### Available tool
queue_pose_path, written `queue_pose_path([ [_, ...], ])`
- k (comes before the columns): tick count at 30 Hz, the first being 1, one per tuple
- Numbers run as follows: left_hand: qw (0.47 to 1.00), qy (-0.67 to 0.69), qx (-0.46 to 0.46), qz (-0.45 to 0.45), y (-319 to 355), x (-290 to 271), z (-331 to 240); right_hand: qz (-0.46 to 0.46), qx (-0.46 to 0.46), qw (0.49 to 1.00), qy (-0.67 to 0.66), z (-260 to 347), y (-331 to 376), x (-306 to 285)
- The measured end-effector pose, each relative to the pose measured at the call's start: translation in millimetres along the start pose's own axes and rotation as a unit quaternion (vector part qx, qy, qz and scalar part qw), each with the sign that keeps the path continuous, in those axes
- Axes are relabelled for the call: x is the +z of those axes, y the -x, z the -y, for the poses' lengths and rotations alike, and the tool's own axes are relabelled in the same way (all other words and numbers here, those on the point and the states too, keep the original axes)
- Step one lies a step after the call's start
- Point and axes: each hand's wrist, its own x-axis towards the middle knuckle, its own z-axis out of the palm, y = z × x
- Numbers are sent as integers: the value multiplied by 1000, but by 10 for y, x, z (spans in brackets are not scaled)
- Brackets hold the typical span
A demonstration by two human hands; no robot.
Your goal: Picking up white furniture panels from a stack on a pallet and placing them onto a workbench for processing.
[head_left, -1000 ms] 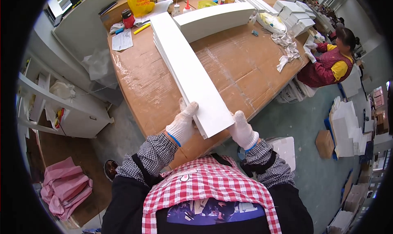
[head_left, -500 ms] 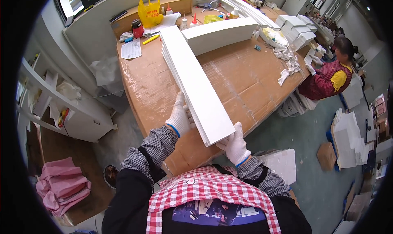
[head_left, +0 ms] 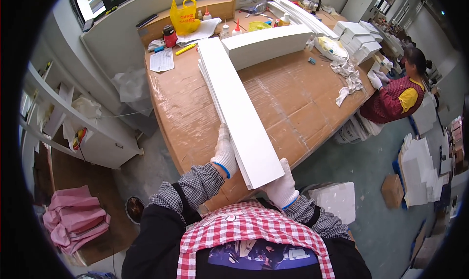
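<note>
A stack of long, narrow white boards (head_left: 240, 113) lies lengthwise on the brown-covered table (head_left: 181, 105), its near end pointing at me. My left hand (head_left: 224, 151), in a white knitted glove, presses along the stack's left edge with its fingers partly under or behind it. At the near right corner, my right hand (head_left: 282, 187), gloved too, grips the stack with the thumb up along the side and the other fingers hidden beneath. Near the stack's far end, a second white board stack (head_left: 268, 45) with a curved upper edge extends to the right.
Along the back are a yellow bag (head_left: 184, 19), a red jar (head_left: 169, 36), glue bottles (head_left: 237, 30) and a yellow marker (head_left: 185, 49). Crumpled cloths (head_left: 349, 76) and white boxes (head_left: 359, 41) occupy the right side, where another person (head_left: 395, 96) works. A carton (head_left: 392, 191) sits on the floor.
Both hands and the board stack have shifted slightly toward me. The whole view has moved a little too. The other person's hands have drawn together at the table's edge.
</note>
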Motion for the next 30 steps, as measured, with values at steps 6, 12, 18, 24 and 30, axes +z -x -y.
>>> queue_pose_path([
  [6, 993, -15, -47, -105, -10, -194, 376, 6, -29, 999, -20, 76, 336, -25],
  [12, 963, -152, -212, -72, 243, -160, 321, 10, -23, 999, -38, 165, 536, -274],
  [18, 956, -241, -24, -163, -364, -219, -657, -83, -66, 992, -61, 159, 571, -250],
  [24, 916, -339, 160, -139, -1697, -200, -2033, -131, -113, 980, -99, -17, 532, -187],
  [30, 879, -465, 59, -88, -2131, 99, -2322, -118, -127, 974, -145, -107, 505, -415],
])
